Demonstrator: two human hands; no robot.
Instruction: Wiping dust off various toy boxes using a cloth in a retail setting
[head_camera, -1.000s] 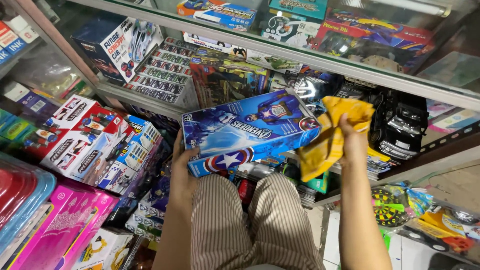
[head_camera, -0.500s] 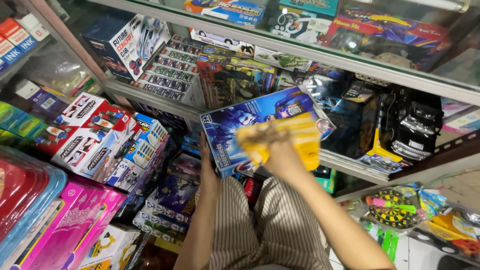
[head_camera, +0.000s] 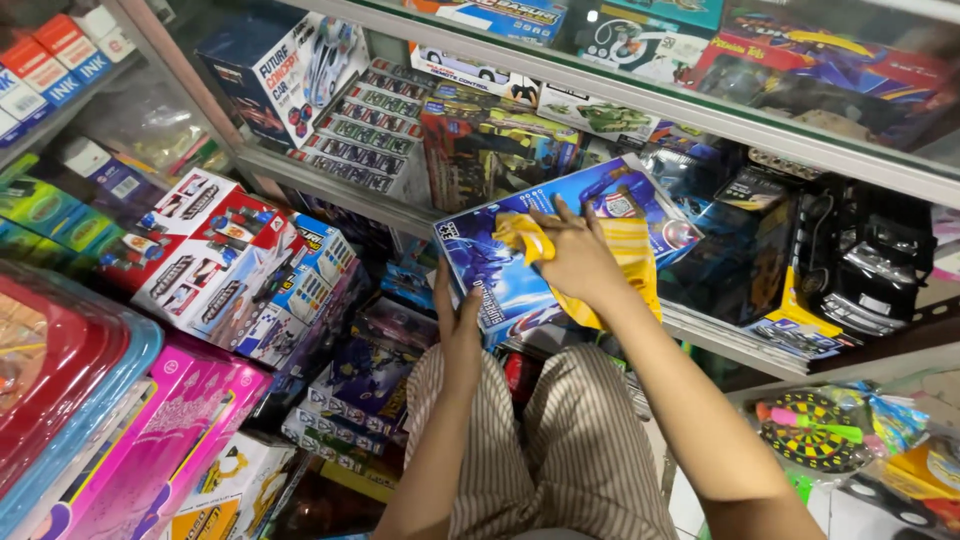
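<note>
Even, bright diffuse light, no hard shadows. Glare streaks on the glass shelf edge across the top of the frame; small hotspot top centre. Centre sharp, lower corners soft (wide-angle stretch there too). Under-shelf gaps at the lower middle go dark.

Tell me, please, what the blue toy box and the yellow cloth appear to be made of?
The blue toy box looks like glossy printed cardboard: flat faces, sharp edges, a sheen. The yellow cloth under the right hand seems soft woven fabric, since it folds and drapes limply.
</note>
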